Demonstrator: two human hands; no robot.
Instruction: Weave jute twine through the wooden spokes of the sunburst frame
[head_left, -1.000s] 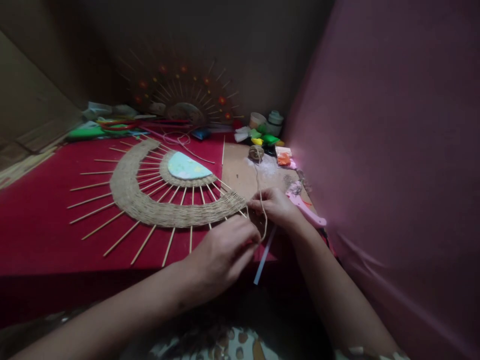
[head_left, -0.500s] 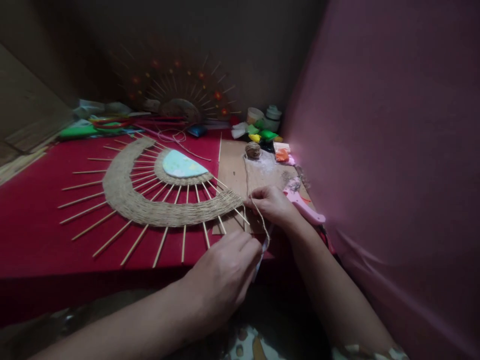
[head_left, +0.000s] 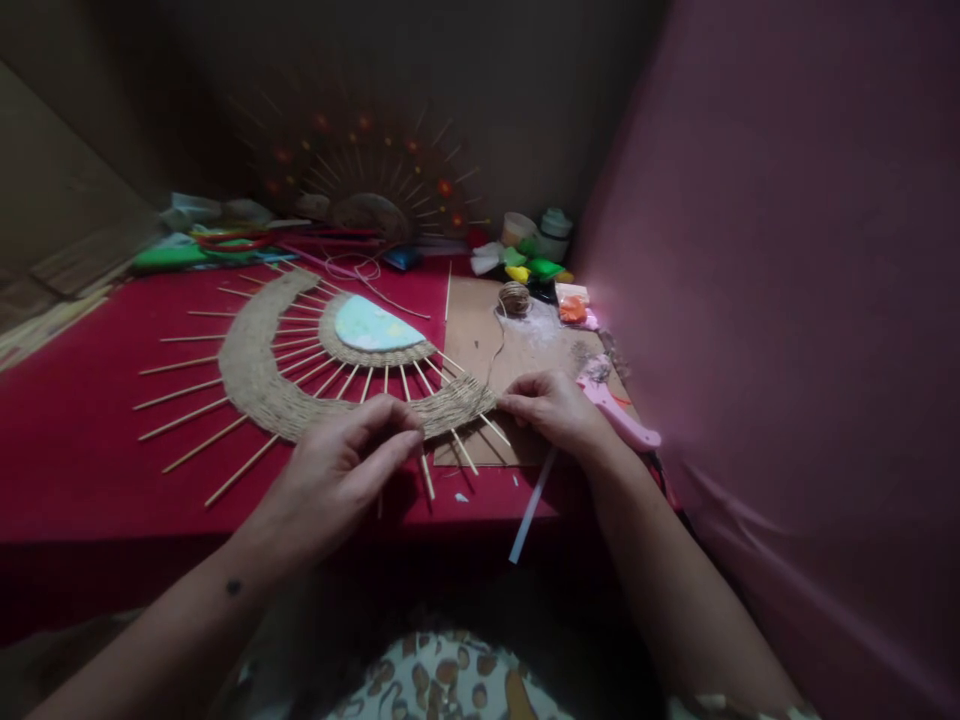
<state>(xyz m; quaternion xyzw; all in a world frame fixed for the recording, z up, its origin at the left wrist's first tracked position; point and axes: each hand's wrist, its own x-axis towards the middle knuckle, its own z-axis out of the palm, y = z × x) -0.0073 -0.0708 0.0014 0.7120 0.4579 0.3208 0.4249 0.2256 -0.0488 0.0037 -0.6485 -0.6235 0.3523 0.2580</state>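
A half-round woven twine piece (head_left: pixel 259 375) on thin wooden sticks lies on the red cloth, with a pale blue half-disc (head_left: pixel 375 325) at its centre. My right hand (head_left: pixel 559 410) pinches the right end of the outer woven band. My left hand (head_left: pixel 352 455) is over the band's front part, thumb and forefinger brought together; what lies between them, if anything, is hidden. Twine (head_left: pixel 499 345) runs from a twine ball (head_left: pixel 514 298) to the band's right end, near my right fingertips.
A brown board (head_left: pixel 472 310) lies under the ball. On the right rests a pink glue gun (head_left: pixel 619 415), with a white glue stick (head_left: pixel 532 510) below my right wrist. Coloured packets (head_left: pixel 544 268) and jars (head_left: pixel 555 235) stand behind. A flower-trimmed stick fan (head_left: pixel 367 210) leans at the back.
My left hand has moved left from near the glue stick to over the woven band. The loose twine loop by my right hand has been drawn in. My right hand keeps its pinch.
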